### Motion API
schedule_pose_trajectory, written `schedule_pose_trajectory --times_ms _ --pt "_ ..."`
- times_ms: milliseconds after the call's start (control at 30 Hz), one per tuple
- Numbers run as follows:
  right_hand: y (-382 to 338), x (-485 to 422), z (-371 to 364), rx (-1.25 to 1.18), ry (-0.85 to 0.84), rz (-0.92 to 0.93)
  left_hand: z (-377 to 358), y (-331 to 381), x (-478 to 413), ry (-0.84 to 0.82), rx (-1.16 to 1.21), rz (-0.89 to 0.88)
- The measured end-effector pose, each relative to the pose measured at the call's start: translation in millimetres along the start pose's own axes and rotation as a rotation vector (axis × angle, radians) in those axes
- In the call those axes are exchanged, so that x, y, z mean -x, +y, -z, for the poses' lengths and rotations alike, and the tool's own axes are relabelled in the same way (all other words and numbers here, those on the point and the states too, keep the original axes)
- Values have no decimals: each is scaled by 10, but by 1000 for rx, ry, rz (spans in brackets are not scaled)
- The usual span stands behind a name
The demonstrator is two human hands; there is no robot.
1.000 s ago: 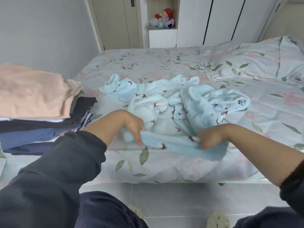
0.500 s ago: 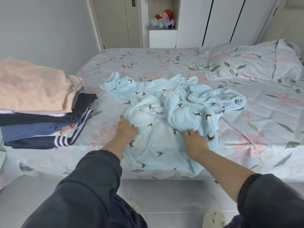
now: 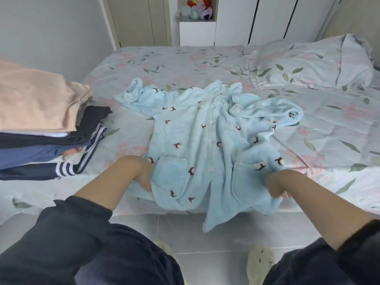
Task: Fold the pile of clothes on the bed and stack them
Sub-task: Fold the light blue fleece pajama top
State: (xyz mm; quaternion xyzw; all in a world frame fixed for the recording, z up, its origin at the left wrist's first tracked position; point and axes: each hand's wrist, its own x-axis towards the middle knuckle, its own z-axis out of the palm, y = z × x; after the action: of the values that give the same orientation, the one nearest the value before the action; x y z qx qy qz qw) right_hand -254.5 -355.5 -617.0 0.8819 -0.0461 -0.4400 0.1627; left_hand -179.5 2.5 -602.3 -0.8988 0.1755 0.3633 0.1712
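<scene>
A light blue fleece pyjama top (image 3: 197,136) with small dark bird prints lies spread front-up on the floral bed (image 3: 185,60). Its buttoned placket runs down the middle and two pockets sit near the hem. The left sleeve stretches out toward the far left; the right sleeve is bunched up. The hem hangs over the bed's near edge. My left hand (image 3: 141,173) grips the hem's left corner. My right hand (image 3: 275,184) grips the hem's right corner. A stack of folded clothes (image 3: 45,128) with a peach garment on top sits on the bed at the left.
A pillow (image 3: 316,64) in matching floral fabric lies at the far right of the bed. White wardrobes and a niche with plush toys (image 3: 197,9) stand behind the bed. Grey tiled floor (image 3: 205,235) and my slippers show below the bed's edge.
The crumpled blue top has been pulled open and now lies spread flat. Both hands moved from pressing on its middle to gripping the hem corners at the bed's near edge.
</scene>
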Motion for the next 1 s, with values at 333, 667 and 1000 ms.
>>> schedule_pose_trajectory --times_ms 333,667,1000 --pt "-260 -330 -126 -844 1175 -79 78 644 -231 681 181 -83" --pt "568 -293 -340 -1781 150 526 195 1480 -762 702 582 -240" --pt "756 -422 -809 -1631 -292 798 93 1460 -1066 668 372 -205"
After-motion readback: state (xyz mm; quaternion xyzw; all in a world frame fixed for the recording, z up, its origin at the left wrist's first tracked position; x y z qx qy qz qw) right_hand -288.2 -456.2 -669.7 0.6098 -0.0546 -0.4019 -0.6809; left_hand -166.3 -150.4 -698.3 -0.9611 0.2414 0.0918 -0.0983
